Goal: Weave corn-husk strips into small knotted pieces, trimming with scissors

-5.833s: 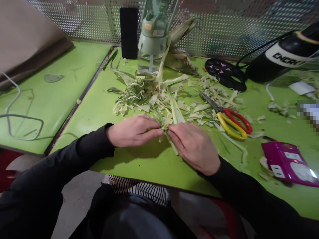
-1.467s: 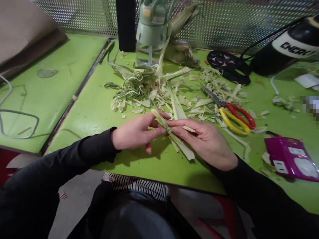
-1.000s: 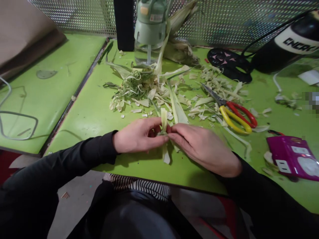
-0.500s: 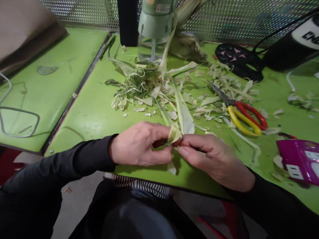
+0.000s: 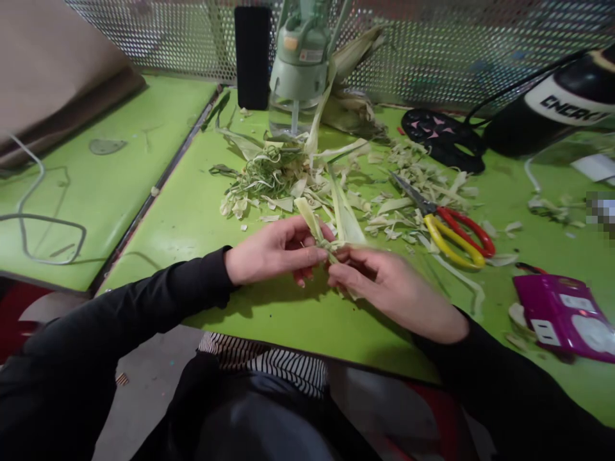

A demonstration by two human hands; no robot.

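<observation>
Between my two hands, over the green table near its front edge, is a knotted-looking piece of pale corn husk [image 5: 310, 218]. My left hand [image 5: 273, 253] pinches it between thumb and fingers, with one short end standing up. From the right, my right hand [image 5: 398, 288] closes thumb and forefinger on the same piece; it is slightly blurred. A broader husk strip [image 5: 346, 214] lies just beyond the fingertips. Scissors [image 5: 454, 240] with one red and one yellow handle rest to the right. Behind them spreads a heap of husk scraps and curly green shreds [image 5: 269, 173].
At the back stand a green-topped water bottle [image 5: 298, 77], a black phone-like slab [image 5: 252, 57] and a bundle of dry husks [image 5: 353, 112] by a perforated screen. Rightward lie a black bottle [image 5: 523, 128] and a purple packet [image 5: 557, 307]. A bent wire [image 5: 48, 218] is at left.
My left hand has turned and opened its outer fingers while still pinching the husk. The husk end now points up and away instead of curling over. The camera view has shifted slightly.
</observation>
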